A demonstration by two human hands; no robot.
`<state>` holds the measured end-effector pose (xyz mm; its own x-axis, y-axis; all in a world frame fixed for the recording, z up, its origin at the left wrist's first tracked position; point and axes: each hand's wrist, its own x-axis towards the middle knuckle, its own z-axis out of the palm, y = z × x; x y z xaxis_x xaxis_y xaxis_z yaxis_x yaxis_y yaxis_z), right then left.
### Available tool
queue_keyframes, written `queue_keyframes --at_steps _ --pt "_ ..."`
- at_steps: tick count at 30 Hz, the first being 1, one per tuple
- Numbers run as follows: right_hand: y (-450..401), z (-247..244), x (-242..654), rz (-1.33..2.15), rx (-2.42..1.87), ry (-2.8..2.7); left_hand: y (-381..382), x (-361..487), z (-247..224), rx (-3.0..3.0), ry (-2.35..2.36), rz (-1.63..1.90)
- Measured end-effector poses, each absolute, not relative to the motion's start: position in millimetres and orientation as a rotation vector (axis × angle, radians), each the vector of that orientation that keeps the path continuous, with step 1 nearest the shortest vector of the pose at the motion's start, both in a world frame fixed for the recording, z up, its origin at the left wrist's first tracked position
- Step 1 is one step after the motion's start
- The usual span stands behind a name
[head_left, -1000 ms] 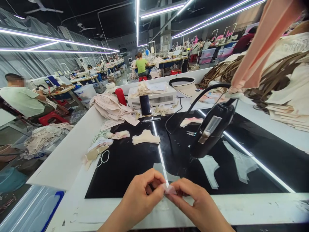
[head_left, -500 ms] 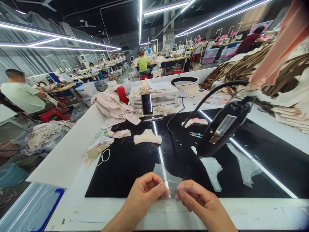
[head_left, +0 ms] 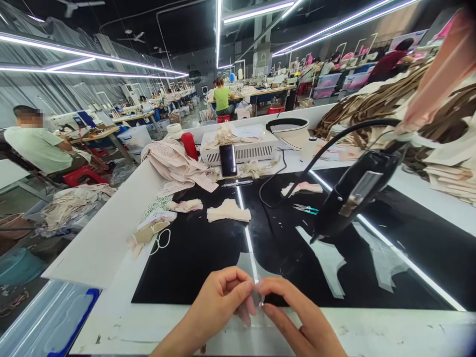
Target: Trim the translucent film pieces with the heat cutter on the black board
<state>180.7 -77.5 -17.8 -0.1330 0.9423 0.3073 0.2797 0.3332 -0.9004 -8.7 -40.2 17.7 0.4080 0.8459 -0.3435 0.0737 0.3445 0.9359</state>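
My left hand (head_left: 226, 300) is closed in a pinch on a thin piece of clear film (head_left: 257, 297), just over the front edge of the black mat (head_left: 178, 277). My right hand (head_left: 292, 310) meets it there, index fingertip at the left thumb and its own thumb a little lower, pinching the film's other side. Much of the film is hidden by my fingers. Under both hands lies a translucent cut sheet (head_left: 245, 259). To the right, two more translucent cut pieces (head_left: 329, 267) rest on the mat, below a hanging black handheld tool (head_left: 345, 198) with a cable.
Small scissors (head_left: 305, 208) lie near the tool. Cream fabric pads (head_left: 228, 211) sit mid-mat. Behind stand a phone (head_left: 228, 159), a white vented box (head_left: 253, 148) and a red container (head_left: 189, 146). Fabric heaps (head_left: 174, 161) lie left, cut stacks (head_left: 451, 168) right. A co-worker (head_left: 39, 144) sits at left.
My right hand has moved left to meet my left hand, closing the gap across which the film was stretched. The hanging tool appears shifted slightly right.
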Motion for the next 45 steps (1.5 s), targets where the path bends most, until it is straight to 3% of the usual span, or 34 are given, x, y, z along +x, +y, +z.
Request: queue_keyframes --at_steps 9,18,26,45 --pt "-45.6 -30.0 183.5 0.749 -1.303 -1.725 -18.0 -12.6 6.7 1.271 1.164 0.736" --pt "-31.7 -39.1 180.1 0.221 -1.301 -1.977 -13.9 -9.6 -8.4 2.231 1.606 0.593" --pt "-27.9 -37.1 179.5 -0.115 -1.287 -2.155 -19.1 -7.8 -18.1 2.469 1.618 0.536" --pt "-30.3 -42.6 177.3 -0.268 -1.288 -2.18 -16.8 -8.9 -24.9 2.714 1.584 0.633"
